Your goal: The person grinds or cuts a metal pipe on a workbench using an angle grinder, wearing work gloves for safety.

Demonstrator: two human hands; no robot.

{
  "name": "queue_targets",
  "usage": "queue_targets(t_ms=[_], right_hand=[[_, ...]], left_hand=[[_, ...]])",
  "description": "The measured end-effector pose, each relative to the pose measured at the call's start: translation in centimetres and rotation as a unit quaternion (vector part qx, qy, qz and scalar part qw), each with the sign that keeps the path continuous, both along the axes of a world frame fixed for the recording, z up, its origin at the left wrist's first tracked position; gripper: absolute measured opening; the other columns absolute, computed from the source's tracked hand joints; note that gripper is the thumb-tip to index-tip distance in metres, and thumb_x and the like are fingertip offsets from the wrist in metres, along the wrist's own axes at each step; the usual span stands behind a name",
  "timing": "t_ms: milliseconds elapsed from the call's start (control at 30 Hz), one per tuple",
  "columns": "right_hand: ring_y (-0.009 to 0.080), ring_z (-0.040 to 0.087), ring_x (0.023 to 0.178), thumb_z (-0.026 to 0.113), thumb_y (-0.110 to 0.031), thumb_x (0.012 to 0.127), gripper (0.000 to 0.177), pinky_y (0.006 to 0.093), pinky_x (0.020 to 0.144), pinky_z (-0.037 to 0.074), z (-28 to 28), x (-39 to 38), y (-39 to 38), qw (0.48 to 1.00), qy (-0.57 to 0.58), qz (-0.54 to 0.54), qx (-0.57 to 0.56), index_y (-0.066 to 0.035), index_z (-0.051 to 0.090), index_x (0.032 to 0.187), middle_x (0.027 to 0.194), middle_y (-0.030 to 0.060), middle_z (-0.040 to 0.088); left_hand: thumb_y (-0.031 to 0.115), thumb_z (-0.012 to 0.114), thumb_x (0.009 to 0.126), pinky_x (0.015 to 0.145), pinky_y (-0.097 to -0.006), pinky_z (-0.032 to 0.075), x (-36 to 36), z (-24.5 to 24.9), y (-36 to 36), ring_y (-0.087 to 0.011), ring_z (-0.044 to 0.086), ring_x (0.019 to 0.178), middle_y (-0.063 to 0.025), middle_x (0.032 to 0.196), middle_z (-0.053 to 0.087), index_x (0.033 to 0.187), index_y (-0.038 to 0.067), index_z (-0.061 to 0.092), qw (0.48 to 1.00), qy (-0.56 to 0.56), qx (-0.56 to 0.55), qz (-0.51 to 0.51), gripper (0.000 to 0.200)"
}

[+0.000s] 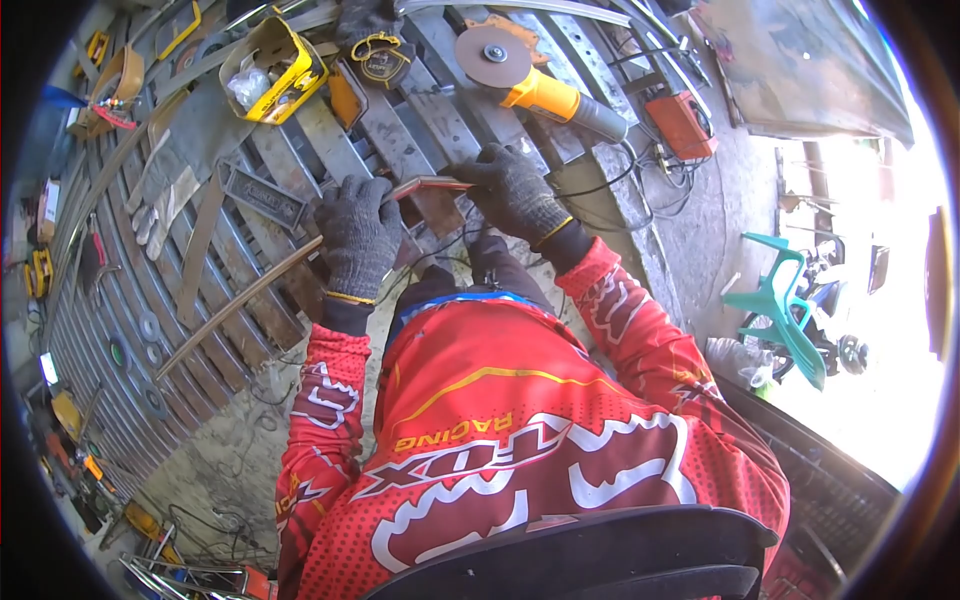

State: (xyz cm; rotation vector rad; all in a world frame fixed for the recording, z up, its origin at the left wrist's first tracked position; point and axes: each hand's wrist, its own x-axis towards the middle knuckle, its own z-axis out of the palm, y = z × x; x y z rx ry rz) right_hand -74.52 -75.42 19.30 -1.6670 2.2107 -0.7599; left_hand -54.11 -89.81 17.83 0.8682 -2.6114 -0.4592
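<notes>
My left hand [357, 240], in a dark grey knit glove, is closed around a long thin metal bar [245, 305]. The bar runs from the slatted metal bench at lower left, passes under that hand and shows again as a short bent section [425, 184] between my hands. My right hand [520, 195], gloved alike, pinches the bent section's far end. A rectangular dark metal piece [263, 198] lies just left of my left hand. Beyond my right hand rests a yellow angle grinder [545, 95] with a large disc.
On the slatted bench [225, 345] are a cut yellow container [290, 95], a tape measure [383, 62], pale gloves [165, 215] and several round discs [150, 327]. A red-orange box [682, 125] with cables sits at right. A green plastic chair [780, 300] stands farther right.
</notes>
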Motion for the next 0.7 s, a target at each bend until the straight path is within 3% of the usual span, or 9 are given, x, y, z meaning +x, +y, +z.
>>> queue_targets(t_ms=[33,333,467,700], right_hand=[[0.0356,0.064,0.08,0.064,-0.004,0.081,0.032,0.0481,0.071,0.049,0.1,-0.1,0.0,1.0,0.001,0.014,-0.008,-0.015,0.077,0.108,0.082,0.0146,0.063],[0.0344,0.062,0.086,0.065,-0.008,0.081,0.038,0.0464,0.076,0.05,-0.3,-1.1,-0.2,0.997,-0.015,0.077,0.014,-0.017,0.074,0.117,0.091,0.0143,0.061],[0.034,0.062,0.085,0.064,-0.008,0.082,0.038,0.0463,0.076,0.05,0.3,-1.0,-0.3,0.996,-0.012,0.081,0.021,-0.018,0.074,0.117,0.09,0.0139,0.06],[0.0327,0.062,0.084,0.067,-0.014,0.085,0.029,0.0457,0.073,0.049,-0.1,-1.2,-0.4,0.996,-0.031,0.077,0.018,-0.018,0.076,0.113,0.086,0.0125,0.059]], left_hand=[[0.022,0.07,0.084,0.083,-0.0498,0.045,0.1,-0.1,-0.1,-0.0334,0.06,0.098,-0.0084,0.1,0.062,0.098,0.015,0.064,1.0,-0.002,0.003,-0.006,0.017],[0.022,0.07,0.083,0.083,-0.0512,0.045,-0.2,-0.1,-0.1,-0.0359,0.06,0.097,-0.01,0.099,0.062,0.098,0.014,0.064,1.0,0.01,0.017,-0.017,0.017],[0.021,0.074,0.082,0.079,-0.0486,0.047,-1.2,-0.3,-0.1,-0.0366,0.061,0.092,-0.0105,0.095,0.064,0.093,0.011,0.066,0.997,0.062,0.029,-0.033,0.017],[0.024,0.072,0.081,0.079,-0.0505,0.047,-3.1,-0.7,0.6,-0.0357,0.061,0.095,-0.0083,0.1,0.063,0.095,0.015,0.066,0.999,0.013,0.013,-0.034,0.018]])
